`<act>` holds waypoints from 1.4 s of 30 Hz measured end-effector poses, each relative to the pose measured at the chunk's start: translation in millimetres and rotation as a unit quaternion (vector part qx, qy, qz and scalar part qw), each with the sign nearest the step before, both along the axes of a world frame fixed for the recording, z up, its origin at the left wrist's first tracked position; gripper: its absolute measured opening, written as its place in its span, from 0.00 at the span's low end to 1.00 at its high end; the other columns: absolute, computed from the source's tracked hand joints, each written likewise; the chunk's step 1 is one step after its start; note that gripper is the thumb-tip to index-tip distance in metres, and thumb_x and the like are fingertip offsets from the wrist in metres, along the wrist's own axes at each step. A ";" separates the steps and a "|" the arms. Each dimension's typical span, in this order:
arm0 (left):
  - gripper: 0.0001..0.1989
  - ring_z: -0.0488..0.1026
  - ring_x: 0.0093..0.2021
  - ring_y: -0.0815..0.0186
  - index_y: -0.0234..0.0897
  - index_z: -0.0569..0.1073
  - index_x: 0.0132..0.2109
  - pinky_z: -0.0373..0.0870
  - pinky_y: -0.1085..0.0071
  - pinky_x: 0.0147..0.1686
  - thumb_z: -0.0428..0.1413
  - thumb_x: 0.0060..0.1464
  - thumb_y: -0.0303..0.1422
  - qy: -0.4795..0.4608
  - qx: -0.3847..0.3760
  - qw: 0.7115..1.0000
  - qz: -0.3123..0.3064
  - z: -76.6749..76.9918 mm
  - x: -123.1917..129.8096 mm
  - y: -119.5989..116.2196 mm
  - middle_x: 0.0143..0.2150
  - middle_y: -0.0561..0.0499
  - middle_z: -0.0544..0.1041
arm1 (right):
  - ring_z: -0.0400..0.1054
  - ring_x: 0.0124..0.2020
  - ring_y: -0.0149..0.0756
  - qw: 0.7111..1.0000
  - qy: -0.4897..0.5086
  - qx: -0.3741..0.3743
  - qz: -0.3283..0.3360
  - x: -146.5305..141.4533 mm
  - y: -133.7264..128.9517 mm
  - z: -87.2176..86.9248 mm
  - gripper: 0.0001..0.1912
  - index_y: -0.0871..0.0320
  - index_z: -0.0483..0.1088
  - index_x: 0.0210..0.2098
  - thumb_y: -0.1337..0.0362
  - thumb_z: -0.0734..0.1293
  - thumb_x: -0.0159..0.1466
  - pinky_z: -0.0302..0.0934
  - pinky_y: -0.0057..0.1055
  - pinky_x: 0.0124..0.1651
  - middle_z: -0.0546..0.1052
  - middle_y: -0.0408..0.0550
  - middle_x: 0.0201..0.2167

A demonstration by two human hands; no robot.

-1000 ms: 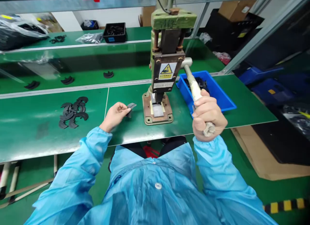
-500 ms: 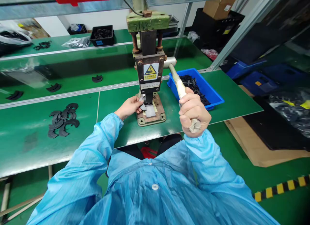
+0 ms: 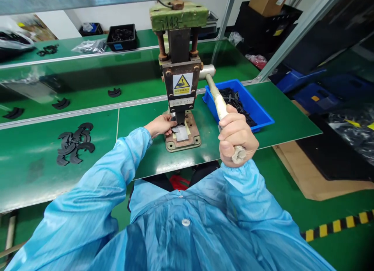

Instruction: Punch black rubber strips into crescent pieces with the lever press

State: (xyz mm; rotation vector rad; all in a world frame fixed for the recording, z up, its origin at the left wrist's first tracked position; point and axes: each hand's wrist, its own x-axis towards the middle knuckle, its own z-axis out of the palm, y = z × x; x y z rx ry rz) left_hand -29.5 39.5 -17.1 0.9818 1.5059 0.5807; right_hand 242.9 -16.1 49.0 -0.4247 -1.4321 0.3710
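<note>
A hand press (image 3: 179, 74) with a green top and a yellow warning label stands on the green table (image 3: 140, 154). My right hand (image 3: 236, 136) is closed around the press's pale lever handle (image 3: 217, 99), which slants down toward me. At the press's base plate (image 3: 187, 140), my left hand (image 3: 160, 125) pinches a small dark curved part (image 3: 175, 128) under the ram. Most of that part is hidden by my fingers and the ram.
A pile of several black curved parts (image 3: 74, 142) lies on the table to the left. A blue bin (image 3: 263, 115) with black parts stands right of the press. More black pieces and a black tray (image 3: 121, 33) sit on the shelves behind. Cardboard lies on the floor at right.
My left hand carried the dark part from the open table to the press base and under the ram. My right hand has kept its grip on the lever.
</note>
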 end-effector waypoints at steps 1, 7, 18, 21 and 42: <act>0.19 0.70 0.16 0.69 0.39 0.73 0.34 0.62 0.75 0.17 0.77 0.52 0.37 -0.007 -0.001 1.000 0.005 -0.1 1.6 0.1 0.18 0.56 0.71 | 0.76 0.38 0.41 1.000 0.002 -0.002 -0.002 -0.4 0.0 0.1 0.16 0.49 0.67 0.24 0.55 0.74 0.63 0.71 0.64 0.68 0.73 0.36 0.23; 0.14 0.67 0.15 0.70 0.38 0.75 0.40 0.61 0.75 0.18 0.72 0.60 0.36 0.037 -0.034 0.998 0.037 14.9 16.3 -7.5 0.19 0.56 0.71 | 0.76 0.38 0.40 1.000 -0.007 0.005 -0.009 -0.7 -0.3 3.8 0.18 0.50 0.66 0.23 0.54 0.74 0.63 0.71 0.64 0.68 0.72 0.37 0.23; 0.07 0.66 0.16 0.72 0.37 0.73 0.41 0.64 0.78 0.19 0.64 0.68 0.31 0.078 -0.073 0.993 -0.040 34.2 12.1 2.1 0.19 0.55 0.71 | 0.76 0.41 0.37 0.999 -0.034 0.009 0.005 4.3 -0.9 3.4 0.18 0.51 0.67 0.25 0.55 0.74 0.66 0.71 0.59 0.70 0.74 0.38 0.25; 0.07 0.71 0.18 0.70 0.38 0.73 0.44 0.69 0.77 0.22 0.63 0.70 0.33 0.047 -0.068 0.997 -0.009 31.4 12.7 -5.1 0.21 0.54 0.73 | 0.76 0.41 0.39 0.999 -0.032 0.011 0.004 3.5 0.1 2.4 0.18 0.51 0.66 0.25 0.55 0.74 0.66 0.70 0.62 0.70 0.73 0.38 0.25; 0.06 0.74 0.19 0.70 0.37 0.71 0.46 0.71 0.78 0.22 0.61 0.71 0.31 0.014 -0.047 0.999 0.010 24.3 17.8 -8.2 0.23 0.55 0.74 | 0.75 0.40 0.37 1.000 -0.010 0.021 0.006 0.7 1.9 2.6 0.19 0.53 0.65 0.24 0.57 0.74 0.65 0.70 0.62 0.68 0.72 0.37 0.24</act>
